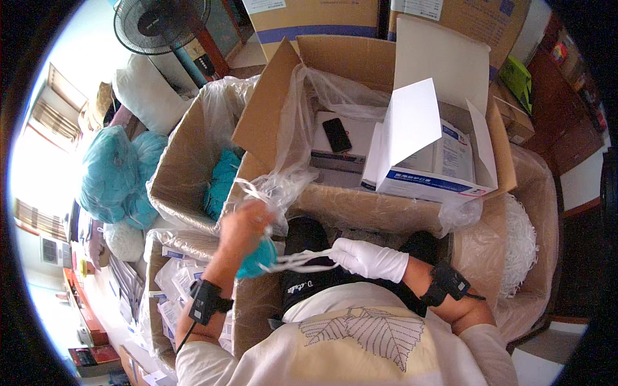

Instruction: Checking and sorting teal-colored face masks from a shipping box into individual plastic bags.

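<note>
My right hand (365, 258), in a white glove, is closed on several white elastic straps (302, 260). They stretch leftward over my lap to a teal bundle (259, 258) that looks like folded face masks. Bare and smeared by motion, my left hand (246, 224) is just above that bundle; its fingers do not show clearly. More white loops (250, 188) stick up beyond the left hand, next to crumpled clear plastic. Whether the left hand grips the masks or the loops I cannot make out.
Ahead stands a plastic-lined carton (351, 193) bearing a black phone (336, 135) and an open white box (421, 186) of packets. Teal masks (224, 179) lie in a left carton, small packets (172, 283) in a nearer one. White straps (520, 244) fill a right carton.
</note>
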`<action>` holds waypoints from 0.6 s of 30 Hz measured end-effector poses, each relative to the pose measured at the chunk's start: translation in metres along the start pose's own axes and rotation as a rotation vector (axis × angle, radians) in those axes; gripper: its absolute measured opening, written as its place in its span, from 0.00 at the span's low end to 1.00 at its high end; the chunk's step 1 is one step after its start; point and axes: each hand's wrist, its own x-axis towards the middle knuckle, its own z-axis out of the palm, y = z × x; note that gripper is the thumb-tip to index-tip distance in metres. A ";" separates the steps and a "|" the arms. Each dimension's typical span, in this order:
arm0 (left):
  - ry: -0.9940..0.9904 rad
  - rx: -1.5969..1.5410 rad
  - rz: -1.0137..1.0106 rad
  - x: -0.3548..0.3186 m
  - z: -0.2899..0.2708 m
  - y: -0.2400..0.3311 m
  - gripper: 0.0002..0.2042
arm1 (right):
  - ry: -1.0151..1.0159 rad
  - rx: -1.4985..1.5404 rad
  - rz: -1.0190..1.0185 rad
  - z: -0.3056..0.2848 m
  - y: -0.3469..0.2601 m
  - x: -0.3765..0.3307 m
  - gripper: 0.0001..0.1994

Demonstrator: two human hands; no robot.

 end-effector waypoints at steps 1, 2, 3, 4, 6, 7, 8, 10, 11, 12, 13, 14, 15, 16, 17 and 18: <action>-0.183 -0.232 -0.020 -0.005 -0.006 0.024 0.14 | 0.020 -0.104 -0.029 0.000 0.000 0.000 0.13; -0.432 -0.191 -0.036 -0.004 -0.009 0.047 0.18 | 0.062 -0.164 -0.058 0.004 0.007 0.001 0.11; -0.465 -0.466 -0.004 -0.013 -0.003 0.063 0.24 | 0.105 -0.180 -0.108 0.009 0.010 0.000 0.12; -0.509 -0.637 0.052 -0.023 0.015 0.069 0.32 | 0.142 -0.192 -0.165 0.015 0.011 0.001 0.12; -0.537 -0.813 0.125 -0.034 0.030 0.096 0.32 | 0.228 -0.256 -0.318 0.015 0.003 -0.002 0.14; -0.565 -0.887 0.115 -0.036 0.036 0.101 0.31 | 0.206 -0.275 -0.250 0.015 0.008 -0.003 0.14; -0.691 -0.959 0.053 -0.035 0.037 0.102 0.27 | 0.184 -0.294 -0.181 0.015 0.019 -0.005 0.13; -0.948 -1.095 -0.078 -0.033 0.039 0.103 0.21 | 0.148 -0.324 -0.052 0.010 0.015 -0.014 0.13; -0.986 -1.050 -0.030 -0.032 0.040 0.104 0.17 | 0.121 -0.320 -0.041 0.006 0.009 -0.019 0.13; -1.026 -0.999 0.017 -0.032 0.038 0.104 0.14 | 0.097 -0.311 -0.033 0.004 0.003 -0.024 0.12; -1.065 -0.947 0.064 -0.032 0.037 0.104 0.12 | 0.073 -0.302 -0.024 0.002 0.001 -0.028 0.12; -1.044 -0.942 0.112 -0.031 0.033 0.103 0.12 | 0.031 -0.295 -0.003 0.002 0.010 -0.028 0.14; -1.028 -0.935 0.160 -0.030 0.028 0.102 0.13 | -0.001 -0.255 -0.008 -0.001 0.008 -0.031 0.14; -1.009 -0.935 0.201 -0.032 0.027 0.100 0.15 | -0.043 -0.214 -0.013 -0.005 0.004 -0.033 0.15; -1.044 -0.993 0.157 -0.033 0.028 0.096 0.17 | -0.085 -0.173 -0.018 -0.010 -0.002 -0.034 0.15; -1.084 -1.049 0.114 -0.033 0.031 0.093 0.18 | -0.136 -0.085 0.019 -0.016 -0.015 -0.036 0.16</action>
